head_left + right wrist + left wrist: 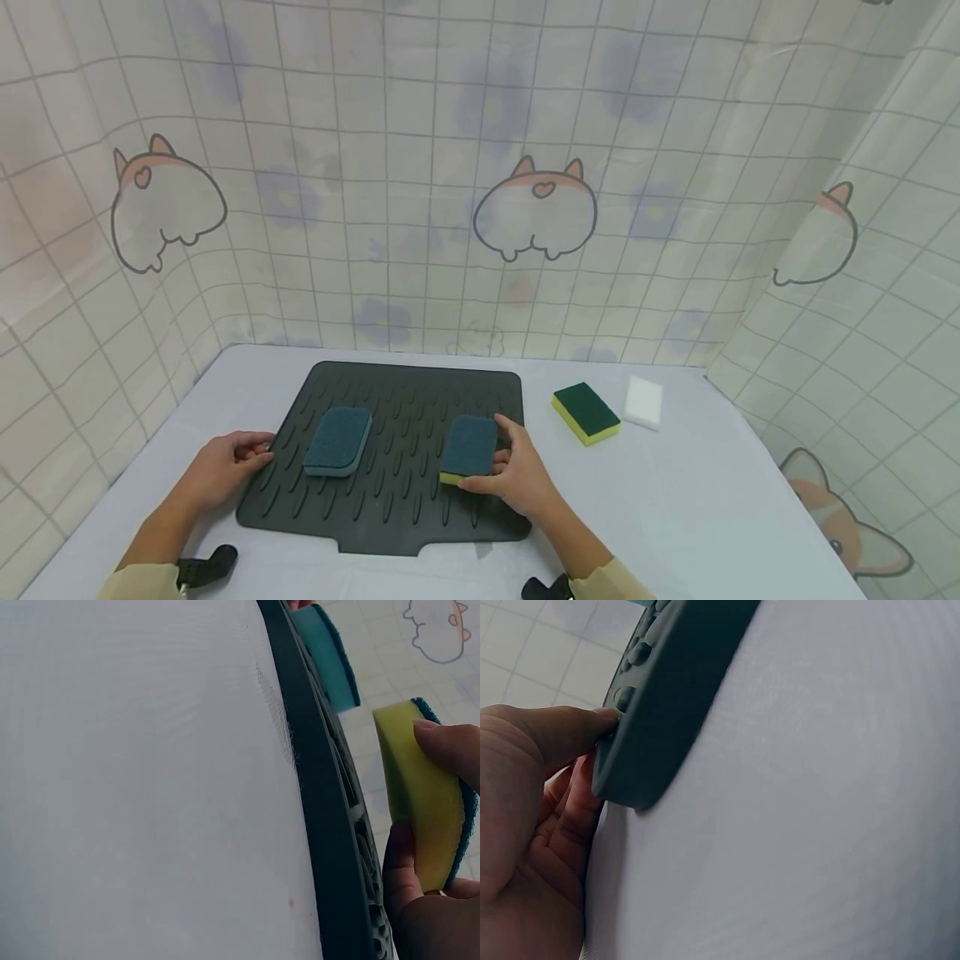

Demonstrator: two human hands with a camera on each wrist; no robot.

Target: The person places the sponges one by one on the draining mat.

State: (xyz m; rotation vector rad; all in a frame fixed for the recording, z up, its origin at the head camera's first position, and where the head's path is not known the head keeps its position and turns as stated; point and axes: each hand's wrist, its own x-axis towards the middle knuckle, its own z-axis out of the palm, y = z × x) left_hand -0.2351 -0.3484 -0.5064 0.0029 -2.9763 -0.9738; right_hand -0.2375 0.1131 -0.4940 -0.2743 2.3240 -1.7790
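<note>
A dark grey ridged rubber mat (pixel 405 500) lies on the white table. My left hand (pixel 225 467) is at its left edge; in the left wrist view the thumb (pixel 574 735) presses on the rim, with curled fingers against its side. My right hand (pixel 521 479) holds a yellow sponge (pixel 427 795) with a dark blue-green scouring face (pixel 471 446) by its edges, thumb on one side and fingers on the other. It is held over the right part of the mat, scouring face up. A blue sponge (pixel 337 442) with a darker top lies on the mat's left part.
Right of the mat lie a yellow sponge with a dark green face (pixel 586 412) and a white sponge block (pixel 642 402). The table (pixel 675 517) is bordered at the back and sides by a patterned, gridded curtain (pixel 427 275).
</note>
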